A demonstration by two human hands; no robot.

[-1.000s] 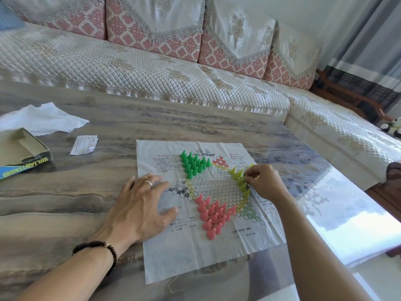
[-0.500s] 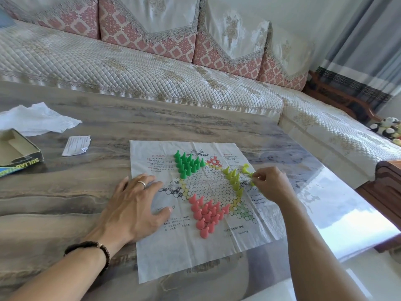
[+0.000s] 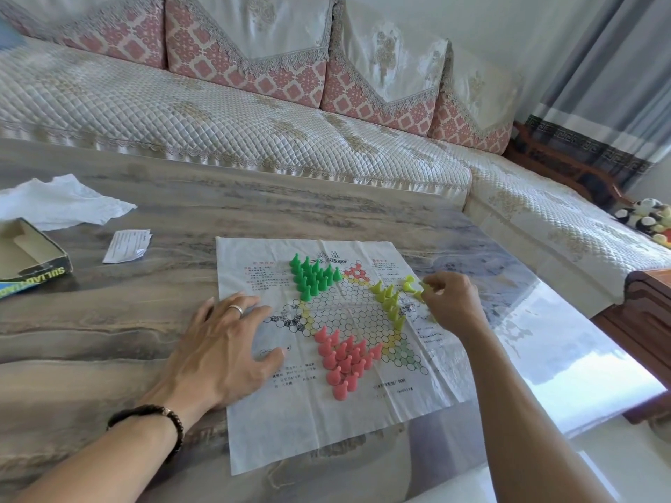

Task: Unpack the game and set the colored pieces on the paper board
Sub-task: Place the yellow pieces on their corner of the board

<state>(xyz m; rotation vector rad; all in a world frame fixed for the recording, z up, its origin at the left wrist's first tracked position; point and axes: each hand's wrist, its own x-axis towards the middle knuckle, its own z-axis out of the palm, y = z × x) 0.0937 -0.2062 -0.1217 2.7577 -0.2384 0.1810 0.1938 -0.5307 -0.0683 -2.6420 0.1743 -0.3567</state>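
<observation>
The white paper board (image 3: 290, 422) lies flat on the marble table, printed with a hexagon grid. Several green pieces (image 3: 313, 277) stand in a cluster at its far left point. Several pink pieces (image 3: 343, 361) fill the near point. A row of yellow pieces (image 3: 389, 303) stands along the right side, with a few loose ones (image 3: 409, 285) beside it. My right hand (image 3: 450, 303) pinches a yellow piece just right of that row. My left hand (image 3: 227, 343) lies flat with spread fingers on the board's left edge.
The open game box (image 3: 32, 259) sits at the table's left edge, with crumpled white tissue (image 3: 61, 203) behind it and a folded slip of paper (image 3: 127, 245) nearby. A quilted sofa (image 3: 254, 118) runs behind the table. The table's right corner is glossy and reflective.
My right hand has drawn back to the right, away from the yellow row, to the loose yellow pieces. My left hand has stayed pressed on the board.
</observation>
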